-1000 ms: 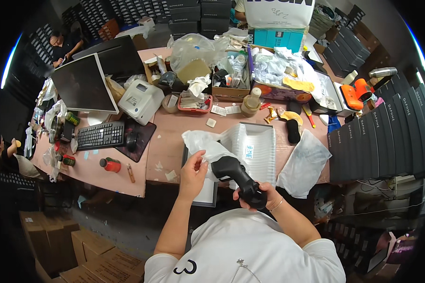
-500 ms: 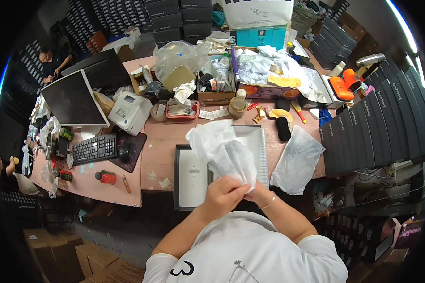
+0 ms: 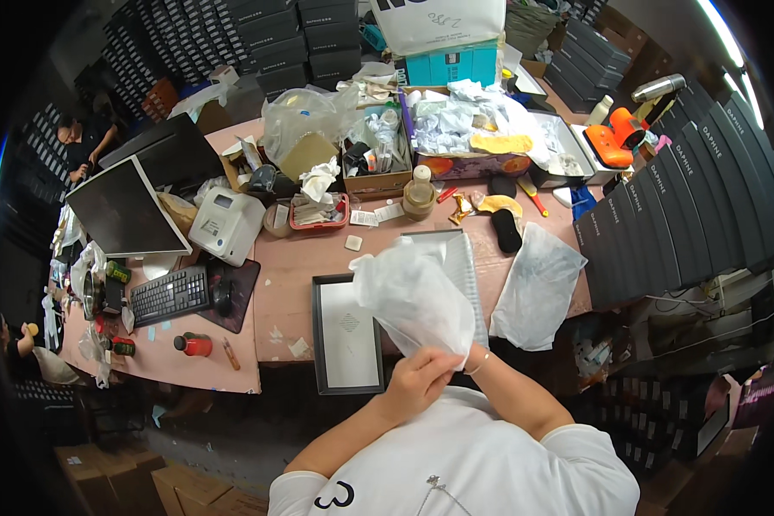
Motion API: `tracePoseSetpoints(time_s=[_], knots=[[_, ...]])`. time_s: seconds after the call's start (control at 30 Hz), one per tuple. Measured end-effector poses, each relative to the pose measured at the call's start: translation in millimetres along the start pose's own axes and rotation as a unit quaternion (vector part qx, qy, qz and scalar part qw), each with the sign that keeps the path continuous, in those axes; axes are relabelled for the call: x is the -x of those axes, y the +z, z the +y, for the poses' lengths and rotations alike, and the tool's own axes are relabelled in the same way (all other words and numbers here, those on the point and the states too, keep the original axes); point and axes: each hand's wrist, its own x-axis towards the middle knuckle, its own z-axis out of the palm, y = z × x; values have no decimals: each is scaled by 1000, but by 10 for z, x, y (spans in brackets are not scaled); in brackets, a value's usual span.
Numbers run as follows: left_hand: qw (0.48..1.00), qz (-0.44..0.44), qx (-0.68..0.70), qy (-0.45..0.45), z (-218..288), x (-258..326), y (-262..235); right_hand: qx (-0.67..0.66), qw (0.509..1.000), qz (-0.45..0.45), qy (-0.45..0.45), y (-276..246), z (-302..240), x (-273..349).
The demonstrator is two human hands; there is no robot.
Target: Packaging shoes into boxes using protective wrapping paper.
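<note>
Both hands grip a thin white translucent bag [image 3: 417, 297] by its near end. Its puffed body hangs out over the table, and what lies inside is too faint to name. My left hand [image 3: 421, 378] is closed, fingers pinching the gathered bag. My right hand [image 3: 475, 358], a bracelet at its wrist, meets it on the right, its fingers partly covered by the bag and my left hand. Under the bag sits an open box lined with white ribbed paper [image 3: 463, 258], mostly covered. To its left lies a shallow dark tray or lid [image 3: 320, 344] with a white inside.
A second white bag [image 3: 537, 288] lies flat at right, near a black oval object [image 3: 506, 232]. Dark boxes [image 3: 662, 206] stack on the right. A keyboard [image 3: 170, 292], monitor [image 3: 129, 206] and label printer [image 3: 226, 225] stand left. Behind are a glue bottle [image 3: 420, 193] and a paper-filled carton [image 3: 473, 163].
The bag has spread wider and fuller, and my hands have drawn it slightly down toward my body. Both still grip its near end. The whole view has shifted a little.
</note>
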Motion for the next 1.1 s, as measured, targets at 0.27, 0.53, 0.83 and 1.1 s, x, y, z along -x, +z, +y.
tracePoseSetpoints(time_s=[0.27,0.53,0.83,1.1], knots=[[976,-202,86,-2,-46,238,145,-35,996,75,17,145,119,-256],[646,247,540,-479,-698,612,-155,46,995,17,-84,658,-16,-69],[753,447,302,-377,-897,-61,-276,-561,770,55,301,-377,-132,582],[943,-65,166,-281,-693,-165,535,-375,848,354,125,-762,-168,614]])
